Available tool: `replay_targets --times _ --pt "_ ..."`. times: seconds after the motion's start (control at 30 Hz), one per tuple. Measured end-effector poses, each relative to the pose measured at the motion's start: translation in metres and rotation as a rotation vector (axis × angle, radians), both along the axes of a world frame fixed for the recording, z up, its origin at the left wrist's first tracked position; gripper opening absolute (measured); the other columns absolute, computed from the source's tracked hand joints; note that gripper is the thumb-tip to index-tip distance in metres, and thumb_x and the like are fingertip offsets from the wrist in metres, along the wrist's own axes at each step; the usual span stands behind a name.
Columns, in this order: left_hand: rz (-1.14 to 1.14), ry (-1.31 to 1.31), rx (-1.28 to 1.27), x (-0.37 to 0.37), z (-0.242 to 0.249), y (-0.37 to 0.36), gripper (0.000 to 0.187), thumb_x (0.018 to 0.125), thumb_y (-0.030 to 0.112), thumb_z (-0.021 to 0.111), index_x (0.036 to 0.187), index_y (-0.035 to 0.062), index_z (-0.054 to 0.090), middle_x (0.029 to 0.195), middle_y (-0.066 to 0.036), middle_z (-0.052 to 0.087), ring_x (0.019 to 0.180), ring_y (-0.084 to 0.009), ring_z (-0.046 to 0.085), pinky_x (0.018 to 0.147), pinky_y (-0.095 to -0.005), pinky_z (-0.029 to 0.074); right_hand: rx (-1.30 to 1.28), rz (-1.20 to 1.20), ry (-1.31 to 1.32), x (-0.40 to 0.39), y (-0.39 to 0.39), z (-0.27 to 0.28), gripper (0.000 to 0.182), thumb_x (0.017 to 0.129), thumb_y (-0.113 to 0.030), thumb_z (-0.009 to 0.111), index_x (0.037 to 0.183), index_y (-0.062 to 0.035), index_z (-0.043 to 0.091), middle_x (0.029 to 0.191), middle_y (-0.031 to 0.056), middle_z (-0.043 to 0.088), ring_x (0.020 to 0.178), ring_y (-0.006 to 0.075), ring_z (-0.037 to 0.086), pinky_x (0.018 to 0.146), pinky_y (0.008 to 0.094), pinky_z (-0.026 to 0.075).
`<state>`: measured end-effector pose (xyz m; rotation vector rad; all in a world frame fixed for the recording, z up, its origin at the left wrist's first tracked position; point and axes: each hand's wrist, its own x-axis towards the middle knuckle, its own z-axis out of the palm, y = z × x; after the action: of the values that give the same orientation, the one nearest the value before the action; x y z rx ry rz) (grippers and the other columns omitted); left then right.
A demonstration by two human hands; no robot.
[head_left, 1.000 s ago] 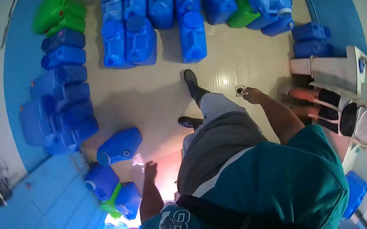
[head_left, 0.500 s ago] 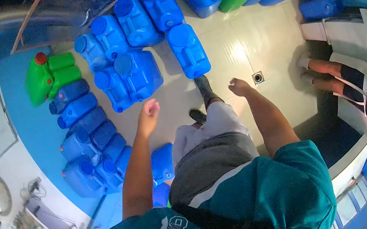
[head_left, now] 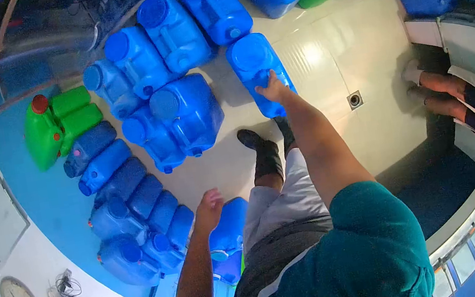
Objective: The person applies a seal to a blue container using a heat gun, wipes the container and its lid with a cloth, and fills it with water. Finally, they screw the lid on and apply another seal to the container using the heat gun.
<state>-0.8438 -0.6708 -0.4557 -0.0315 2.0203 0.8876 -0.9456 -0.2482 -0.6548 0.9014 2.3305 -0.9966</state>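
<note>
My right hand [head_left: 273,88] is on the handle area of a blue jug [head_left: 258,59] that stands apart on the tiled floor, in front of my feet. Its fingers curl at the handle, partly hidden by the hand itself. My left hand [head_left: 209,207] hangs low in front of my body, blurred, its fingers not clearly made out, near a blue jug [head_left: 231,226] beside my legs. To the left of the single jug stands a large blue jug [head_left: 188,114] in a cluster with others.
Several blue jugs [head_left: 178,31] stand in a row ahead. Green jugs [head_left: 65,122] and more blue ones line the left wall. A floor drain [head_left: 355,100] lies to the right. Another person's legs [head_left: 444,94] show at the far right.
My right hand has moved inward and onto the single blue jug's handle area. My left hand has dropped back toward my body. My left foot has come forward.
</note>
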Motion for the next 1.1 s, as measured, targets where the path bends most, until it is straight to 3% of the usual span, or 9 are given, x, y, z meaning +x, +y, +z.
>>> replay_targets --times 0.07,0.13,0.3,0.37,0.5,0.57,0.63,0.97,1.1 --pt "0.013 -0.002 0.004 0.019 -0.004 -0.043 0.040 0.099 0.021 0.066 0.133 0.0027 0.054 0.113 -0.016 0.072 0.106 -0.0253 0.070 0.092 -0.0377 0.055 -0.104 0.074 -0.105 -0.008 -0.004 0.004 0.076 0.095 -0.047 0.064 0.141 0.0092 0.041 0.127 0.0349 0.062 0.118 0.0467 0.062 0.100 0.0505 0.051" --pt "-0.294 0.216 -0.007 0.033 -0.002 -0.084 0.043 0.097 0.021 0.067 0.133 0.0033 0.053 0.110 -0.017 0.073 0.106 -0.0261 0.071 0.091 -0.0384 0.056 -0.129 0.047 -0.016 -0.014 -0.018 0.032 0.068 0.096 -0.045 0.063 0.134 0.0086 0.046 0.120 0.0344 0.065 0.113 0.0470 0.065 0.095 0.0518 0.052" --pt "0.076 0.020 -0.131 0.045 -0.003 -0.124 0.042 0.094 0.022 0.070 0.129 0.0016 0.058 0.108 -0.018 0.073 0.105 -0.0279 0.071 0.090 -0.0378 0.056 0.105 0.046 0.261 -0.027 -0.004 0.126 0.051 0.099 -0.043 0.060 0.111 0.0065 0.055 0.097 0.0282 0.071 0.089 0.0401 0.072 0.076 0.0497 0.056" --pt "0.072 0.073 -0.179 0.037 -0.011 -0.132 0.042 0.094 0.023 0.070 0.128 0.0010 0.059 0.109 -0.018 0.073 0.105 -0.0286 0.071 0.090 -0.0377 0.056 -0.170 -0.109 0.143 -0.036 0.022 0.160 0.049 0.099 -0.042 0.061 0.103 0.0062 0.057 0.088 0.0212 0.070 0.077 0.0291 0.070 0.069 0.0425 0.055" --pt "0.118 0.101 -0.143 0.011 -0.005 -0.114 0.044 0.094 0.028 0.068 0.128 0.0009 0.061 0.119 -0.020 0.071 0.111 -0.0286 0.069 0.094 -0.0376 0.053 -0.325 -0.221 0.122 -0.032 0.042 0.288 0.056 0.096 -0.045 0.062 0.104 0.0097 0.060 0.092 0.0255 0.070 0.079 0.0344 0.070 0.071 0.0442 0.054" --pt "0.154 0.132 -0.089 0.007 0.002 -0.106 0.045 0.095 0.030 0.067 0.129 0.0011 0.061 0.122 -0.020 0.069 0.113 -0.0287 0.068 0.096 -0.0379 0.053 -0.449 -0.306 0.190 -0.027 0.046 0.321 0.054 0.095 -0.045 0.064 0.102 0.0081 0.061 0.086 0.0158 0.068 0.070 0.0221 0.064 0.064 0.0377 0.051" --pt "0.136 0.175 -0.044 -0.003 0.007 -0.096 0.044 0.095 0.027 0.068 0.129 0.0003 0.060 0.121 -0.019 0.069 0.114 -0.0263 0.067 0.096 -0.0355 0.052 -0.459 -0.315 0.236 -0.023 0.052 0.352 0.051 0.095 -0.045 0.065 0.100 0.0063 0.061 0.083 0.0130 0.066 0.068 0.0207 0.062 0.062 0.0364 0.050" --pt "0.136 0.121 0.105 -0.001 -0.010 -0.109 0.043 0.095 0.021 0.070 0.130 0.0008 0.057 0.110 -0.011 0.071 0.106 -0.0192 0.066 0.091 -0.0311 0.052 -0.539 -0.227 0.380 0.012 0.061 0.445 0.047 0.096 -0.048 0.066 0.092 -0.0005 0.062 0.077 0.0075 0.062 0.064 0.0160 0.058 0.057 0.0308 0.047" --pt "0.139 0.115 0.175 -0.006 -0.020 -0.120 0.042 0.094 0.021 0.071 0.130 0.0042 0.057 0.103 -0.008 0.071 0.087 -0.0138 0.064 0.074 -0.0292 0.051 -0.535 -0.277 0.315 -0.007 0.072 0.464 0.037 0.099 -0.042 0.064 0.095 -0.0054 0.062 0.081 0.0023 0.058 0.063 0.0114 0.053 0.056 0.0282 0.045"
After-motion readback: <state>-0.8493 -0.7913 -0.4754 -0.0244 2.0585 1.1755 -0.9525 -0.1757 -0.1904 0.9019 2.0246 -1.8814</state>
